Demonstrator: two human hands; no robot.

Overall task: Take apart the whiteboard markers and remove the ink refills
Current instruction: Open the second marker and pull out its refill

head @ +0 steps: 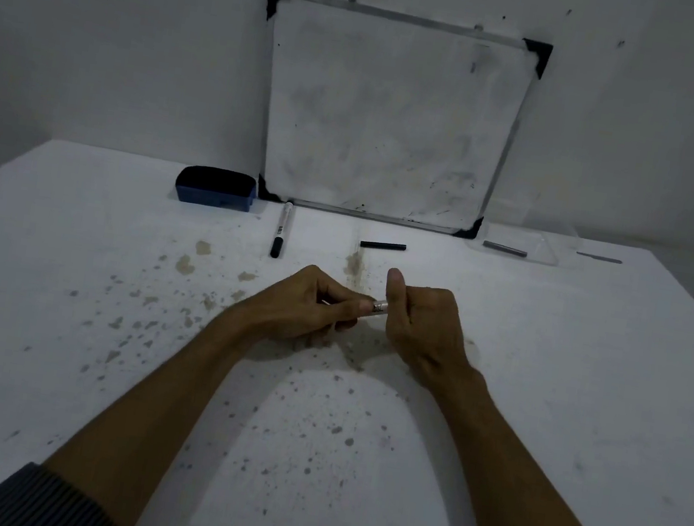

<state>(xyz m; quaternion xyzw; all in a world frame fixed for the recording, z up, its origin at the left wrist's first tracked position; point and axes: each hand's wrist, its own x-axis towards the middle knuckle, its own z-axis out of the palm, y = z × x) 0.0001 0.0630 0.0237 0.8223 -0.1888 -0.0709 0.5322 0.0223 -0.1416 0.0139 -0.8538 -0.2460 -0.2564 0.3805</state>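
Both hands grip a slim white plastic whiteboard marker [377, 307]: left hand [308, 306] and right hand [426, 323] fingers clamped around each end. Probably light, rigid, slippery; best held near the ends.

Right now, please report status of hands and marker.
Left hand and right hand both grip one marker. Second marker untouched. Nothing blocking.

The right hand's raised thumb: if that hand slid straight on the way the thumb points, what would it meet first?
Probably the short black tube lying on the table beyond the right hand; further on stands the whiteboard. Depth is unclear.
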